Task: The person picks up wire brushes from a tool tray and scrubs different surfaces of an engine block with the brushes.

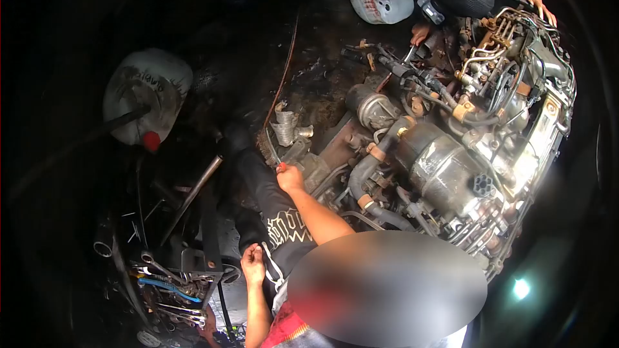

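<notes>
Head view: my right grip (292,179) is closed on what looks like a wire brush (265,144), its bristly end reaching out just ahead of my knuckles, with a bit of red showing at my fingers. I judge the brush light and stiff in the body, with springy, scratchy bristles; grease could make it slippery, so the handle end, clear of the bristles, is the place to hold it. It seems hardly fragile.

Just beyond the brush stands a ridged metal piece (284,125), and right beside my grip lies a grimy casing (311,170). To the right of it spreads the engine (433,154), which I take to be heavy and rigid, with curved hoses that should give a little.

My left grip (253,264) rests near a pale cord (273,264) by my dark trousers (287,227), fingers curled; I cannot tell whether it holds anything. Left of and behind it are wrenches (184,313). Well beyond my right grip, a co-worker's hand (420,33) is at the engine's far end.
</notes>
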The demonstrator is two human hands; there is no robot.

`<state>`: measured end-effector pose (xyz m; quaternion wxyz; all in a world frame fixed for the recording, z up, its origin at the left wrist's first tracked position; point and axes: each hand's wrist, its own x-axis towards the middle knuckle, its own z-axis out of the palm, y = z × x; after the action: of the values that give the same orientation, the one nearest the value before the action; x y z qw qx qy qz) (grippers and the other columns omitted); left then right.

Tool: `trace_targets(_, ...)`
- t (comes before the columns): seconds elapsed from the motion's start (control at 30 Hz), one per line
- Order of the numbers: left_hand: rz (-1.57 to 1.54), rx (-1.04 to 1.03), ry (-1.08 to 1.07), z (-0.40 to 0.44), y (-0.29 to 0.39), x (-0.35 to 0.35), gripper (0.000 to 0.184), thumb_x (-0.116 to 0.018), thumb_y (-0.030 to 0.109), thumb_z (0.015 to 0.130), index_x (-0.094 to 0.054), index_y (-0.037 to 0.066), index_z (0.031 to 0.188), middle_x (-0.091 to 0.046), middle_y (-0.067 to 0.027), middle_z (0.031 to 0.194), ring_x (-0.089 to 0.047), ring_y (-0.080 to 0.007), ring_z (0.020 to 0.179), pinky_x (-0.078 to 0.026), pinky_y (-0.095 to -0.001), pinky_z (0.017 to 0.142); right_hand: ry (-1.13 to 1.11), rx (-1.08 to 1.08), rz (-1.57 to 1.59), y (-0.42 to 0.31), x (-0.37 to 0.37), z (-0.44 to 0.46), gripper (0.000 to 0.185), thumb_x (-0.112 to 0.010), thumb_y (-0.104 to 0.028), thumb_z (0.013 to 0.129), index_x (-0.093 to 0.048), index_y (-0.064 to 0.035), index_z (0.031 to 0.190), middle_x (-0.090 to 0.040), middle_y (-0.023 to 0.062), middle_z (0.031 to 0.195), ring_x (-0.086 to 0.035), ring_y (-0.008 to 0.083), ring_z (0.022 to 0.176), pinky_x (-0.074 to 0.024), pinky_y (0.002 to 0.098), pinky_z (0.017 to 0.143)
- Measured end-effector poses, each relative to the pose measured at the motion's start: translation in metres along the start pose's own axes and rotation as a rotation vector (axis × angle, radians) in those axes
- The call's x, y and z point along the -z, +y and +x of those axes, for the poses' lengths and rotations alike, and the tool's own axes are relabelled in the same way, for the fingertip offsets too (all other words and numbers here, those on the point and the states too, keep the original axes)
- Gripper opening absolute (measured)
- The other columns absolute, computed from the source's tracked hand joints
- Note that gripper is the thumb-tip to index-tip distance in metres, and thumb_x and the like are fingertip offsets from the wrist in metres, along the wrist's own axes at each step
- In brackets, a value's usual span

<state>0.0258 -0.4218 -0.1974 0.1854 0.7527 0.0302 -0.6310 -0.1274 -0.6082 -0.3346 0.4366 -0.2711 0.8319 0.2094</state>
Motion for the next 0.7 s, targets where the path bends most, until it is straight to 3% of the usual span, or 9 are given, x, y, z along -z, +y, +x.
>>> trace_targets(0.37,0.003,-0.036,0.009,0.001,0.028,0.006,0.022,-0.053,0.02,0.085,-0.056,0.001,0.095,-0.057,-0.002,0.07,-0.05,-0.0069,0.059,-0.042,-0.0205,0.054,-0.002,0.079,-0.012,-0.001,0.006,-0.009,0.029,-0.049,-0.033,0.077,-0.063,-0.0113,0.091,-0.059,0.0189,0.091,-0.055,0.0355,0.091,-0.0436,0.0405,0.077)
trace_targets(0.43,-0.034,0.005,0.009,-0.004,0.038,0.004,0.019,-0.053,0.015,0.085,-0.055,-0.001,0.095,-0.057,-0.0028,0.07,-0.05,-0.0069,0.058,-0.042,-0.0201,0.053,0.003,0.077,0.004,-0.004,0.01,-0.013,0.029,-0.05,-0.033,0.077,-0.063,-0.0104,0.091,-0.059,0.019,0.091,-0.055,0.0354,0.09,-0.0436,0.0405,0.077)
trace_targets(0.7,-0.008,-0.155,0.025,-0.014,0.016,0.017,0.016,-0.055,0.014,0.083,-0.057,-0.001,0.089,-0.056,-0.0017,0.067,-0.048,-0.0068,0.058,-0.04,-0.0207,0.053,-0.014,0.081,0.115,-0.02,0.028,-0.048,0.028,-0.051,-0.031,0.077,-0.062,-0.0099,0.093,-0.059,0.0191,0.093,-0.055,0.0312,0.095,-0.0431,0.0382,0.078)
